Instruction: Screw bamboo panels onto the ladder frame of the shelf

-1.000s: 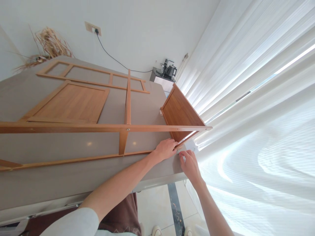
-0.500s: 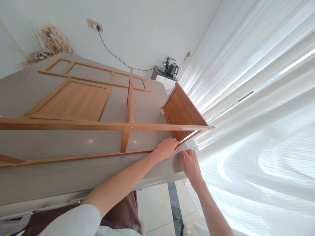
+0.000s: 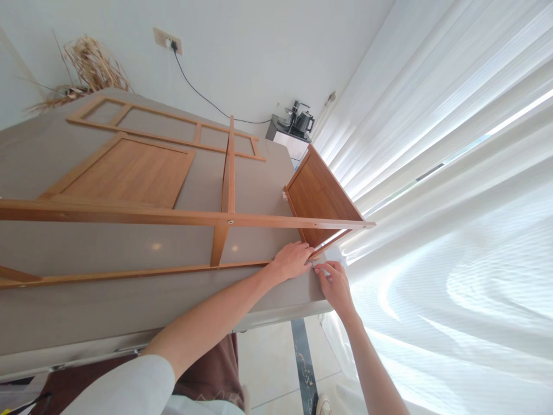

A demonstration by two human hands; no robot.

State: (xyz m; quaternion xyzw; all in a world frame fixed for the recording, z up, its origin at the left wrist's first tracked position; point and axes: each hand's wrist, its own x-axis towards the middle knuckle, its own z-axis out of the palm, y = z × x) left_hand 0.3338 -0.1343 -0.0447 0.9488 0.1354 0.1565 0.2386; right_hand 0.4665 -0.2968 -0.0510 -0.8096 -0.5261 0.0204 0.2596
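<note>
A wooden rack frame (image 3: 185, 218) stands on its side on the table, with an upright slatless wood panel (image 3: 325, 193) joined at its right end. My left hand (image 3: 294, 259) is closed around the lower rail's right end, by the panel's bottom corner. Just right of it, my right hand (image 3: 334, 282) pinches a small thin metal piece, which looks like a hex key (image 3: 313, 266), at the rail's end. Fingers hide most of it. A crosspiece (image 3: 228, 173) joins the frame's long rails, and a bolt head (image 3: 230, 222) shows on the upper one.
On the grey table (image 3: 259, 190) lie a flat wood panel (image 3: 125, 173) and a ladder-like wooden frame (image 3: 159, 124). Dried stalks (image 3: 93, 63) are at the back left. A kettle (image 3: 304, 122) stands on a small cabinet beyond. White curtains (image 3: 453, 259) hang close on the right.
The fingers of my right hand have shifted and turned slightly around the thin metal piece. My left hand keeps its place on the rail. The view has tilted a little.
</note>
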